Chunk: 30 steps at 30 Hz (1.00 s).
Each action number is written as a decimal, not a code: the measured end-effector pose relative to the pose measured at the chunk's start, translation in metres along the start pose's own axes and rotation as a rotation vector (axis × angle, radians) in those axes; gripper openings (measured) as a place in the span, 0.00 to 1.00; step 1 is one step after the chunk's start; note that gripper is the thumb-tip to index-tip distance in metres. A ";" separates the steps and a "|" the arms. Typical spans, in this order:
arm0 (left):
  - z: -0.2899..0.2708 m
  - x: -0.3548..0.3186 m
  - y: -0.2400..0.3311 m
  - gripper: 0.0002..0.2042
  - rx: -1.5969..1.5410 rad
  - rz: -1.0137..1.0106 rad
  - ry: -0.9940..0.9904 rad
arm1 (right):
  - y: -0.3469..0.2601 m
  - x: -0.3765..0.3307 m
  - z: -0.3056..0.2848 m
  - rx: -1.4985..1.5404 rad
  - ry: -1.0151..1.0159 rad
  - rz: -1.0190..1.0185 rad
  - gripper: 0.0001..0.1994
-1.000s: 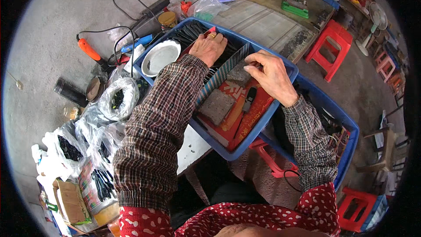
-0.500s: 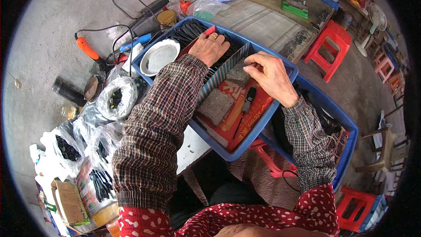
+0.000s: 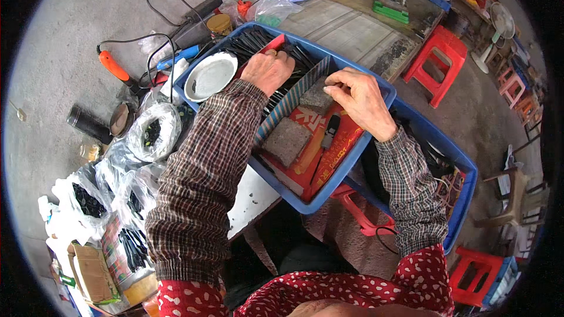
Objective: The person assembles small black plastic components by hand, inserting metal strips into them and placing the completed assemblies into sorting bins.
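Note:
My left hand (image 3: pixel 268 71) reaches down into a compartment of thin black rods (image 3: pixel 301 57), fingers curled and their tips hidden. My right hand (image 3: pixel 359 100) hovers above the right-hand compartment, thumb and forefinger pressed together; anything between them is too small to make out. Both compartments belong to a blue plastic tray (image 3: pixel 308 206). A striped divider (image 3: pixel 284 107) separates them. Under my right hand lie a grey abrasive-looking block (image 3: pixel 317 96), a second grey block (image 3: pixel 286 142) and a black-and-grey handled tool (image 3: pixel 331 131) on red printed card (image 3: pixel 346 142).
A white round dish (image 3: pixel 211 76) sits in the tray's left corner. A second blue tray (image 3: pixel 464 199) stands lower right. Plastic bags of black parts (image 3: pixel 88 199) lie at left, near an orange-handled tool (image 3: pixel 114 66). A red stool (image 3: pixel 437 61) stands beyond, beside the worktable (image 3: pixel 341 29).
My left hand has shifted slightly left and nearer, its fingers lower among the black rods. My right hand stays in nearly the same pinch; the whole view has shifted a little.

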<state>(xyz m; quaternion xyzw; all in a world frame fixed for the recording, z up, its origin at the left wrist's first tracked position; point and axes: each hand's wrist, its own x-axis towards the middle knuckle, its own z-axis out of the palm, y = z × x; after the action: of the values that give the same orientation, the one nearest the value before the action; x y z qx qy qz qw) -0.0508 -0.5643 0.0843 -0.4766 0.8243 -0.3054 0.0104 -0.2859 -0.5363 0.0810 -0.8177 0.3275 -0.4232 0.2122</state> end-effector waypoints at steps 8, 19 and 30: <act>-0.012 -0.017 -0.005 0.03 0.000 -0.116 0.055 | 0.002 0.000 -0.002 -0.034 0.004 -0.013 0.09; -0.033 -0.027 -0.001 0.13 -0.416 -0.391 -0.080 | 0.005 0.000 0.002 -0.083 0.006 -0.047 0.08; -0.091 -0.068 -0.003 0.09 -1.537 -0.517 0.078 | -0.006 -0.003 0.000 0.025 0.127 -0.104 0.06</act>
<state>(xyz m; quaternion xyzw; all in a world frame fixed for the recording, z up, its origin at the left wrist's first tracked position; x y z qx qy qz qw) -0.0395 -0.4670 0.1412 -0.5149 0.6674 0.3370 -0.4194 -0.2855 -0.5306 0.0832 -0.8023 0.2922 -0.4887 0.1791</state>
